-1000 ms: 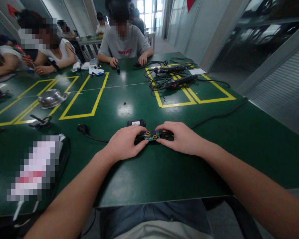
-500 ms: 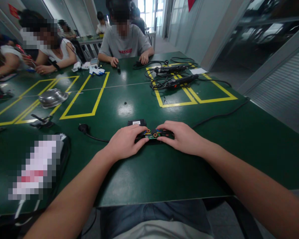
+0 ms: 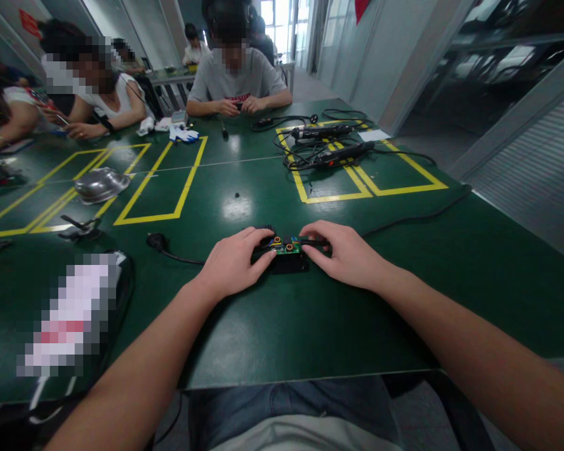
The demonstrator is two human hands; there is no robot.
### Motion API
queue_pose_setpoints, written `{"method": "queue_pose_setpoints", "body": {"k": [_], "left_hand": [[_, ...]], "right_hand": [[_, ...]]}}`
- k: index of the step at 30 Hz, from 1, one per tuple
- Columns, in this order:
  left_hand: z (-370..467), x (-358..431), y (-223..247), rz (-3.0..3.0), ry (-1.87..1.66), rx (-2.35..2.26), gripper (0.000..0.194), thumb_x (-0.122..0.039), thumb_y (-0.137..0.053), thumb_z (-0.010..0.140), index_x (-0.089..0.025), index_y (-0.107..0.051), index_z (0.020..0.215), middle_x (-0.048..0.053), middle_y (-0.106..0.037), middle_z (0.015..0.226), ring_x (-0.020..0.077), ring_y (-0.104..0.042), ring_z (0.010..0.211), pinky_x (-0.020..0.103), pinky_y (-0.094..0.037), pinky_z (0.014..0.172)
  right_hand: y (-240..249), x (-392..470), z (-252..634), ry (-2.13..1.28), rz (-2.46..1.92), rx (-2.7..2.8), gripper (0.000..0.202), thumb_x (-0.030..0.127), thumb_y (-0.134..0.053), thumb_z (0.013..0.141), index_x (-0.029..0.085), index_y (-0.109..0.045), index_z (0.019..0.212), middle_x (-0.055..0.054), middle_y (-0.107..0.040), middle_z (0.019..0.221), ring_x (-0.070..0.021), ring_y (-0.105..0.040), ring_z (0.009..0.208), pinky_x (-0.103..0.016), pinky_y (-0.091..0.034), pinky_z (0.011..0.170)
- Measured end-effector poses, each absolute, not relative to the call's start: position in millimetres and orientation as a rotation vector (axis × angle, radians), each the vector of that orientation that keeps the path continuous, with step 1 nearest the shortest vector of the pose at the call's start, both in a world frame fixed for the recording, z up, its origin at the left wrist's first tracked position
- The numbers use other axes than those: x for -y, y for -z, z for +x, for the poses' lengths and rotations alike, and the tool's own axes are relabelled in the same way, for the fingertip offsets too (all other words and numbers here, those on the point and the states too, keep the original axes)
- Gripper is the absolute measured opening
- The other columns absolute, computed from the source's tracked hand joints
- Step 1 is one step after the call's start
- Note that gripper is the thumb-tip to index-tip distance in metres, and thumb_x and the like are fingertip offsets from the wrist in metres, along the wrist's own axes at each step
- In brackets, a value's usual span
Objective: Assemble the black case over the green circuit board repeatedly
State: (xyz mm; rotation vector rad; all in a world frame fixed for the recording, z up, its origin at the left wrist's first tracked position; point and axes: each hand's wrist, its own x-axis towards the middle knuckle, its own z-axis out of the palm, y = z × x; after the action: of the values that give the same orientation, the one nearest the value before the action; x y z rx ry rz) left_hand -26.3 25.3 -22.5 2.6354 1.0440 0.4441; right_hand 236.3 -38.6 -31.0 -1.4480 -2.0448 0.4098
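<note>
A small green circuit board (image 3: 289, 248) with copper-coloured coils is held by its two ends, just above the table. My left hand (image 3: 235, 260) pinches its left end between thumb and fingers. My right hand (image 3: 343, 254) closes on the right end, where a black cable (image 3: 316, 242) joins the board. Below and in front of the board lies a black plastic case half (image 3: 289, 265). Another black case piece (image 3: 263, 227) shows partly behind my left fingers. From the left side a power cord runs to a black plug (image 3: 156, 242).
On the green table (image 3: 310, 338), a pixelated device (image 3: 70, 313) lies left of my forearm. A metal bowl (image 3: 101, 185) and black electric screwdrivers (image 3: 341, 153) with coiled cords lie farther back. A co-worker (image 3: 237, 81) sits opposite; others sit at the left.
The board has lifted and shifted slightly away from me, exposing the case half below it. The co-worker opposite has brought both hands together.
</note>
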Motion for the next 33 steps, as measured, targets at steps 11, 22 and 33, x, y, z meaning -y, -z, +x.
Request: {"method": "queue_pose_setpoints", "body": {"k": [11,22,33], "left_hand": [[-26.8,-29.6,23.0,2.599,-0.493,-1.146,0.024,-0.029,-0.052,0.103,-0.020,-0.068,0.118,0.009,-0.077,0.104,0.0266,-0.072,0.092,0.043,-0.059,0.086],[-26.2,-29.2,23.1,2.631,-0.401,-1.142,0.013,-0.028,-0.055,0.101,-0.021,-0.066,0.106,0.007,-0.075,0.097,0.0259,-0.070,0.085,0.040,-0.055,0.079],[-27.0,-29.1,23.0,2.673,-0.382,-1.152,0.013,-0.027,-0.058,0.102,-0.020,-0.070,0.102,0.007,-0.075,0.097,0.0247,-0.070,0.086,0.038,-0.054,0.079]], "right_hand": [[32.9,33.6,240.6,-0.411,-1.435,2.042,0.015,0.022,-0.060,0.101,0.021,-0.072,0.111,-0.010,-0.079,0.108,-0.0271,-0.073,0.096,-0.043,-0.060,0.092],[34.7,32.8,241.9,-0.431,-1.446,2.083,0.013,0.019,-0.063,0.099,0.022,-0.072,0.108,-0.008,-0.079,0.106,-0.0251,-0.074,0.095,-0.038,-0.059,0.087],[39.2,31.3,243.6,-0.411,-1.427,2.105,0.013,0.018,-0.063,0.100,0.021,-0.074,0.107,-0.009,-0.079,0.107,-0.0263,-0.075,0.095,-0.041,-0.061,0.088]]}}
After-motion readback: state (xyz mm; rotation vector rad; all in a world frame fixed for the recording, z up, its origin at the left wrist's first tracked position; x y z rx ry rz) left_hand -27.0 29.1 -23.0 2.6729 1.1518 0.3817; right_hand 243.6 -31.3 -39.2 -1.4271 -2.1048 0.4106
